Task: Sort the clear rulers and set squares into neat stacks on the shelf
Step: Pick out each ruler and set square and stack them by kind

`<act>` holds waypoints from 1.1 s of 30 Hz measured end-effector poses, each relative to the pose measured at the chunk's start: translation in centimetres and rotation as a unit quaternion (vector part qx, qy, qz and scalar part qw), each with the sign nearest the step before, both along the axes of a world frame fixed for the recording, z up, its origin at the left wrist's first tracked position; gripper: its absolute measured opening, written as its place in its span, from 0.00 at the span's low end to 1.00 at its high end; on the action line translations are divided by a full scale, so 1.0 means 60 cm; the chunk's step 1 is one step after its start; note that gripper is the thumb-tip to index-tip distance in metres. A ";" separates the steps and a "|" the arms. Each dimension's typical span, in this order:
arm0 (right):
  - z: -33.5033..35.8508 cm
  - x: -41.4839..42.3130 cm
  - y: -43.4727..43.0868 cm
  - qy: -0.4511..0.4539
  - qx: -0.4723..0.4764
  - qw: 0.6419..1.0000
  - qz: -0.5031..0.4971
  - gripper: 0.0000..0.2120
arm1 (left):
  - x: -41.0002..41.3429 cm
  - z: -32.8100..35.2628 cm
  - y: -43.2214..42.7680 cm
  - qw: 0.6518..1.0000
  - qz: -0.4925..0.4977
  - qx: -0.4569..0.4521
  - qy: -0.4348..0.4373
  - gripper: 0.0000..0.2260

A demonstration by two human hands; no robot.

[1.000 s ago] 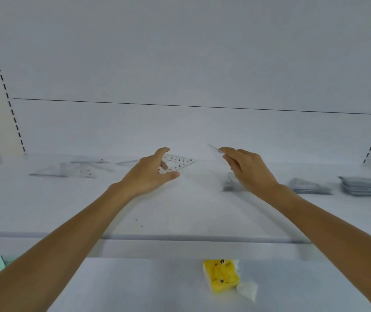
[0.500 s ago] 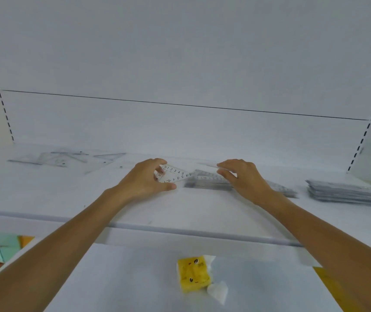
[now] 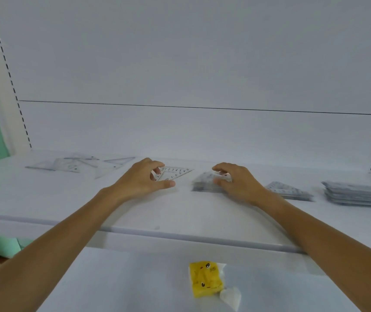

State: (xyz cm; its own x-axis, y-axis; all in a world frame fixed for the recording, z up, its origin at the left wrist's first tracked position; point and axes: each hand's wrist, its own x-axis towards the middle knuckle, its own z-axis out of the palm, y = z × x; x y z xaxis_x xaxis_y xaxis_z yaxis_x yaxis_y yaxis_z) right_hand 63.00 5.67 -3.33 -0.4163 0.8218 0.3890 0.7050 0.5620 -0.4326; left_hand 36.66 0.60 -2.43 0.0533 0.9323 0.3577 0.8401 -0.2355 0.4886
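**On the shelf (image 3: 67, 199), sorting clear plastic by shape**

Pinching a clear set square (image 3: 176, 173) by its near corner with the left hand (image 3: 142, 181) at centre frame. Curling the right hand (image 3: 239, 184) over a small stack of set squares (image 3: 202, 184) just right of it, fingertips and thumb gripping the top piece. Leaving loose pieces (image 3: 67, 164) scattered at upper left, finished stacks (image 3: 358, 194) at far right. Likely handling as light, stiff, slick and brittle at the tips; best taking hold at an edge or corner, never prying flat.
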 end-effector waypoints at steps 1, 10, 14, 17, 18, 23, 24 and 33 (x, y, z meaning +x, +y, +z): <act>-0.002 0.000 0.002 -0.003 -0.002 1.000 -0.001 0.15 | 0.001 -0.002 0.001 1.000 -0.004 -0.003 0.000 0.27; -0.008 0.003 0.005 -0.027 0.004 1.000 -0.006 0.14 | 0.008 -0.010 0.020 1.000 -0.022 -0.012 0.003 0.28; 0.000 0.009 -0.015 -0.062 0.050 0.997 -0.021 0.15 | 0.019 -0.007 0.030 0.999 -0.031 0.008 -0.014 0.30; 0.006 0.021 -0.038 -0.083 0.089 0.992 -0.027 0.15 | 0.029 -0.003 0.037 0.998 -0.032 0.025 -0.040 0.30; 0.006 0.026 -0.047 -0.089 0.101 0.991 -0.028 0.15 | 0.033 -0.002 0.040 0.998 -0.032 0.030 -0.046 0.30; -0.008 0.045 -0.092 -0.083 0.126 0.988 -0.026 0.15 | 0.061 -0.001 0.054 0.996 -0.043 0.029 -0.067 0.29; -0.012 0.048 -0.100 -0.084 0.124 0.988 -0.023 0.15 | 0.068 0.000 0.057 0.996 -0.045 0.027 -0.068 0.29; 0.025 0.035 -0.053 -0.106 0.088 0.989 -0.060 0.18 | 0.093 0.002 0.059 0.995 -0.044 0.030 -0.083 0.29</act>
State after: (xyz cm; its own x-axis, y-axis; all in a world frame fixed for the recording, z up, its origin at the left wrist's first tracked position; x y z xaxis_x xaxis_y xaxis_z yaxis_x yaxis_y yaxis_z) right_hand 65.10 2.48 -1.82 -0.4071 0.7978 0.4447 0.8359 0.5217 -0.1707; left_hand 42.25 4.14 -2.32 0.0692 0.9033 0.4233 0.7233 -0.3376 0.6024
